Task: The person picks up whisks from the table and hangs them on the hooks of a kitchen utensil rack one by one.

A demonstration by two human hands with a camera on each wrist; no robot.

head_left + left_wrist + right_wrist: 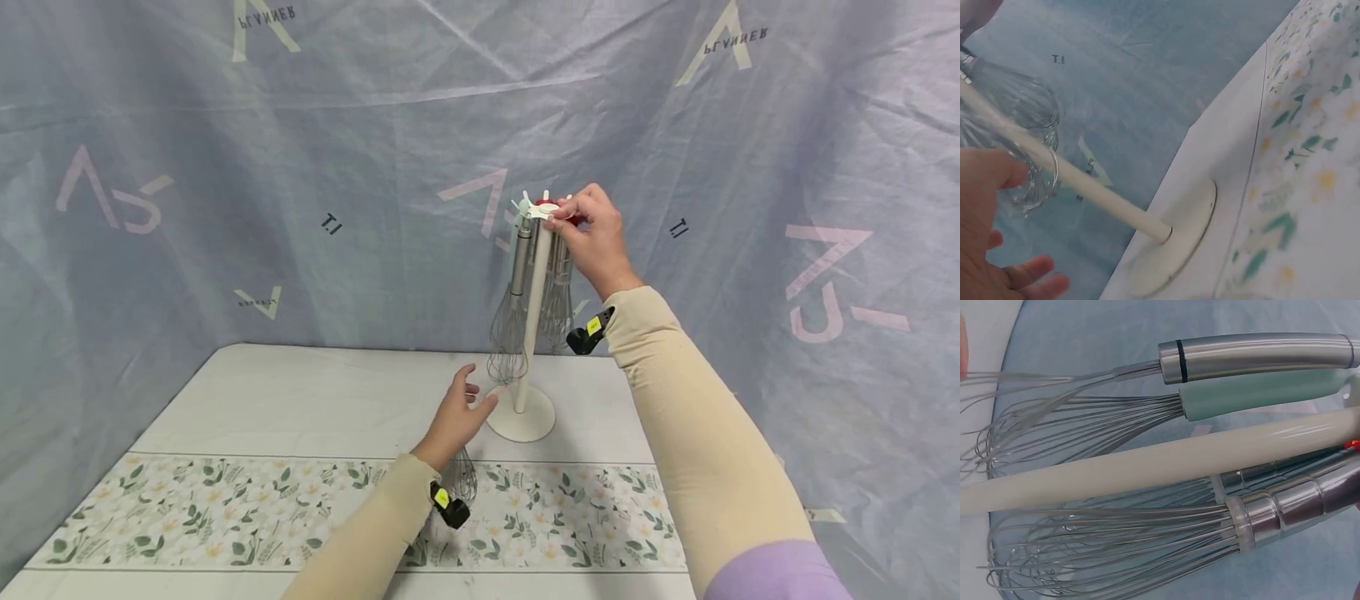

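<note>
A cream whisk stand rises from a round base, with several whisks hanging from its hooked top. My right hand pinches the white top at a hook on its right side; whether a whisk's loop is also between the fingers is hidden. My left hand is beside the pole, fingers apart and holding nothing, just below a hanging silver-handled whisk. In the right wrist view, a green-handled whisk and a ribbed metal-handled whisk hang on either side of the pole. Red shows near the hooks.
Another whisk lies on the table, partly hidden under my left wrist. A floral strip crosses the white table. A grey-blue printed cloth hangs behind the table and at its sides.
</note>
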